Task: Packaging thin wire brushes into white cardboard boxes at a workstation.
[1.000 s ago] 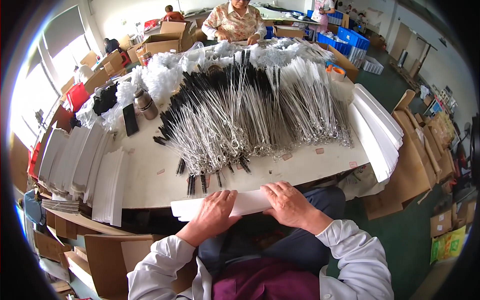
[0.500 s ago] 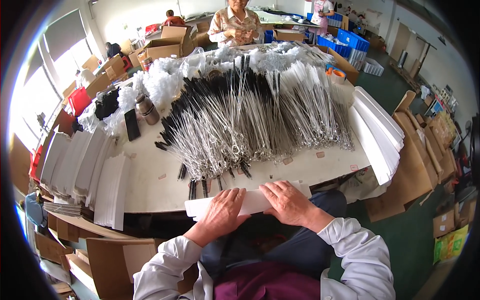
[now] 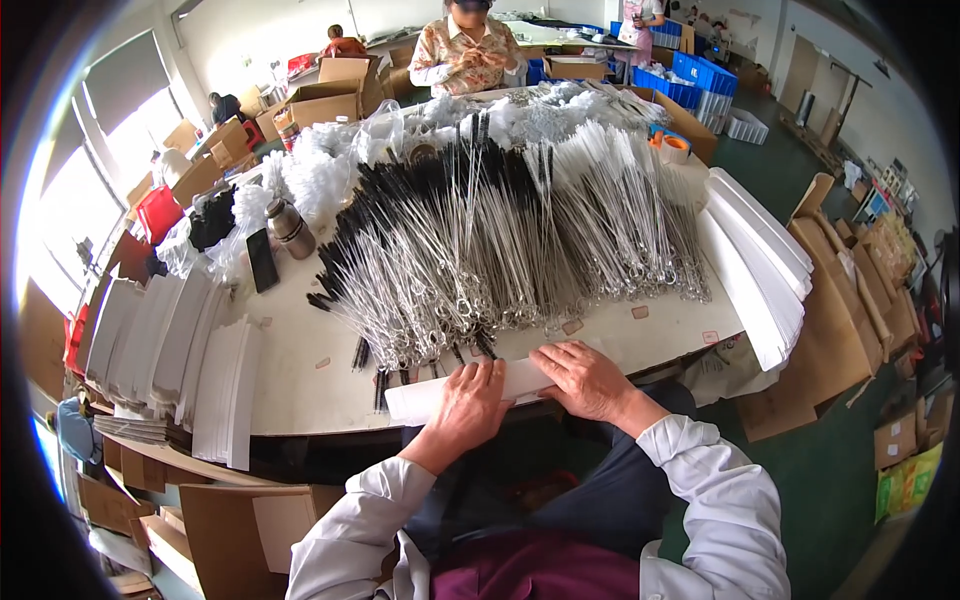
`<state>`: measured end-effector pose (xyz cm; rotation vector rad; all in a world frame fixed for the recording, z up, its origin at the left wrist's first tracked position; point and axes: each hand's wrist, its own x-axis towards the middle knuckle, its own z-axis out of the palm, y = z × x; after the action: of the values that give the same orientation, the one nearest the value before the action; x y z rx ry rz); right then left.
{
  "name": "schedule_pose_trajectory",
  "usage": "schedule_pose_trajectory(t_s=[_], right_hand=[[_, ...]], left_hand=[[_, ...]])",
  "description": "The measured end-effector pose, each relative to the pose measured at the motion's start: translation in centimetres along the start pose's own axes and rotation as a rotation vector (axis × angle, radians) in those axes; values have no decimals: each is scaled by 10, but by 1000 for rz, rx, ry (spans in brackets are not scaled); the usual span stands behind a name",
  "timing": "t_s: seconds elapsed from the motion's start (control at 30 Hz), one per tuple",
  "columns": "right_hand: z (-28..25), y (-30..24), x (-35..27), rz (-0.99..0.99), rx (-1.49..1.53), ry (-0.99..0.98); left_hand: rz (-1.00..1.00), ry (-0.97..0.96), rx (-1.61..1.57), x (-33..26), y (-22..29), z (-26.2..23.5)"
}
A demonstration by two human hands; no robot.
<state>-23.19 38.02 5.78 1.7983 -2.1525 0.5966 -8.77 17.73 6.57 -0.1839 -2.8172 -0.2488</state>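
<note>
In the head view, the card (image 3: 412, 403) lies at the near edge of the table (image 3: 290, 395), above the person's lap; both hands are closed on it. The left hand (image 3: 474, 398) grips toward the card's left end, and the right hand (image 3: 588, 380) covers its right part, fingers over the far side; how firmly the thumbs press underneath cannot be told. Uneven pressure between the hands could skew or buckle the card, since thin stock probably creases easily. If either grip loosens, the card could drop into the lap, as little of the table appears to support it. The black brush tips (image 3: 381, 388) project just beside the card's left end; a shift left or far could snag them, scuffing the card or dragging brushes out of the pile (image 3: 470, 250). At the right, the fanned stack (image 3: 760, 275) appears to overhang the near edge; a bump from the right elbow could send sheets to the floor. The left stack (image 3: 225, 400), at the near left edge, carries the same risk.
</note>
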Motion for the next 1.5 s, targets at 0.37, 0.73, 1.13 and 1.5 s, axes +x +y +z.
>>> schedule_pose_trajectory(t_s=[0.37,0.73,1.13,1.5], right_hand=[[3,13,4,-20,75,-36],[6,-6,-15,4,52,-139],[12,9,-47,205,-130,-109],[6,18,-53,233,-194,-105]], left_hand=[[-165,3,-52,1,14,13],[-106,36,4,-17,22,27],[-42,-90,286,-79,-17,16],[21,29,217,-100,-40,10]])
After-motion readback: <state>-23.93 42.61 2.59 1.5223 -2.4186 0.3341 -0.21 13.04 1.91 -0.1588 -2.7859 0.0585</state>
